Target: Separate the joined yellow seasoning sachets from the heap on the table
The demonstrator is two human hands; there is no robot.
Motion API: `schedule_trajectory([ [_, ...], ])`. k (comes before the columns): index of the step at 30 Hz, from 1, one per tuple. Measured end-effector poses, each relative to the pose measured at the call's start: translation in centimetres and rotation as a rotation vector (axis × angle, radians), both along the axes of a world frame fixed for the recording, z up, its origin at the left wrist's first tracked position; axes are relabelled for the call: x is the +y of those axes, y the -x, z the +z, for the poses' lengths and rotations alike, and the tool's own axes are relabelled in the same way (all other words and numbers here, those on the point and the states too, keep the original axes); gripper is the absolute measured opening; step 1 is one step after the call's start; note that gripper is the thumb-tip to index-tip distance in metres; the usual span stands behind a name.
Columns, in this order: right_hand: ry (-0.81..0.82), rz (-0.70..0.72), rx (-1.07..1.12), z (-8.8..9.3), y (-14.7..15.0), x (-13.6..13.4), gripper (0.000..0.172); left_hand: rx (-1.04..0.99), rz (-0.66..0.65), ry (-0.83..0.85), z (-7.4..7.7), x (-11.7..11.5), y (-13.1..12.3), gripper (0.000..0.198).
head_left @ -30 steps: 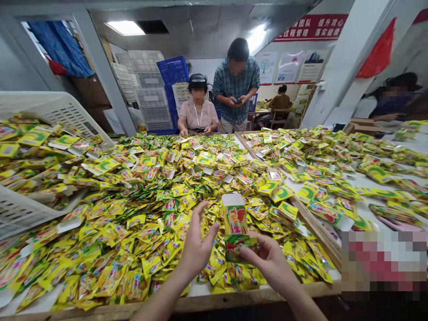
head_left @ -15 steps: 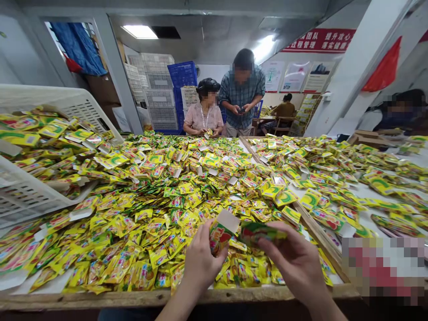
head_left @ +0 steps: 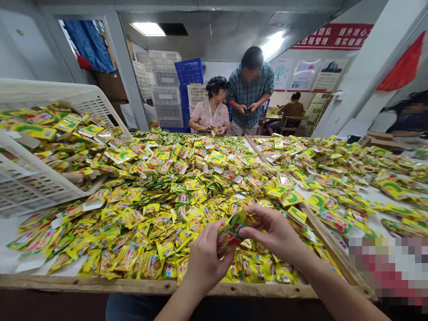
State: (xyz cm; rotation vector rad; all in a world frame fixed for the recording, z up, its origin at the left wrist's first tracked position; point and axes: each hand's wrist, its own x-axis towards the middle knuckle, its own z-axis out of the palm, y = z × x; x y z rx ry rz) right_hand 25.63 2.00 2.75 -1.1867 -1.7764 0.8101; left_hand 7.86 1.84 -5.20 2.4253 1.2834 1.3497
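**Grip:** L hand (head_left: 206,261) and R hand (head_left: 272,232) are both closed on one small printed packet (head_left: 230,235), w/ red and green graphics on yellow-green. Fingers of the L hand wrap its lower-left side; thumb and fingers of the R hand pinch its upper-right edge. Neither hand has released. Carton or sachet: cannot tell, as the fingers hide most of it.

**Item position:** held btwn the hands, tilted, just above the front of the main heap and near the table's front edge. It is not resting on the heap.

**Hand set:** contact is at the fingertips and finger pads, w/ hands close together and forearms converging from the bottom of the view. No second item shows in either hand.

**Surroundings:** loose yellow-green sachets (head_left: 160,191) lie heaped on a white-topped table (head_left: 30,265), w/ white card flaps (head_left: 183,169) among them. A wooden front rail (head_left: 100,285) runs just below the hands. A wooden divider strip (head_left: 329,244) separates a second, thinner spread (head_left: 347,178) on the R of the view. A white plastic crate (head_left: 43,101) lies tipped at the L, sachets in it.

**Far side:** a person in a pink blouse (head_left: 210,115) holds a sachet at chest height; a person in a plaid shirt (head_left: 250,89) stands just beside, handling a phone (head_left: 248,110). Behind them are stacked white crates (head_left: 165,96) and a blue crate (head_left: 189,71).
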Motion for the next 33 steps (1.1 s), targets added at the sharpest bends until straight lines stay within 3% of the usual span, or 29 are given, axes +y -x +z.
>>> schedule_trajectory([
  [2, 0.022, -0.009, 0.112, -0.4, 0.3, 0.4, 0.017, -0.048, -0.022, 0.012, 0.0, -0.1, 0.0, 0.048],
  [7, -0.063, -0.137, 0.075, -0.9, 1.0, 0.6, 0.028, -0.123, -0.048, 0.074, 0.0, -0.5, -0.1, 0.048],
  [13, -0.373, -0.38, -0.044, -1.8, 2.1, 0.6, 0.024, -0.09, 0.171, -0.058, -0.1, -0.3, -0.5, 0.043],
  [15, -0.379, -0.434, -0.058, -2.2, 2.4, 0.8, 0.027, -0.082, 0.205, -0.108, -0.2, -0.2, -0.7, 0.042],
  [18, -0.191, -0.338, 0.063, -2.7, 2.7, 0.9, 0.03, -0.095, 0.228, -0.106, -0.6, -0.3, -1.0, 0.043],
  [20, -0.103, -0.266, 0.11, -2.9, 2.8, 1.1, 0.03, -0.145, 0.173, 0.014, -0.7, -0.6, -1.1, 0.047],
  [25, -0.165, -0.235, -0.083, -1.9, 1.6, 1.6, 0.028, -0.225, -0.109, 0.424, 0.3, -1.1, -0.3, 0.042],
  [30, -0.162, -0.029, -0.228, -0.2, 0.3, 1.3, 0.014, -0.162, -0.029, 0.344, 0.5, -1.1, 0.1, 0.047],
  [33, -0.225, -0.143, -0.162, -0.4, 0.9, 1.2, 0.008, -0.181, 0.055, 0.266, 0.0, -1.1, -0.2, 0.047],
])
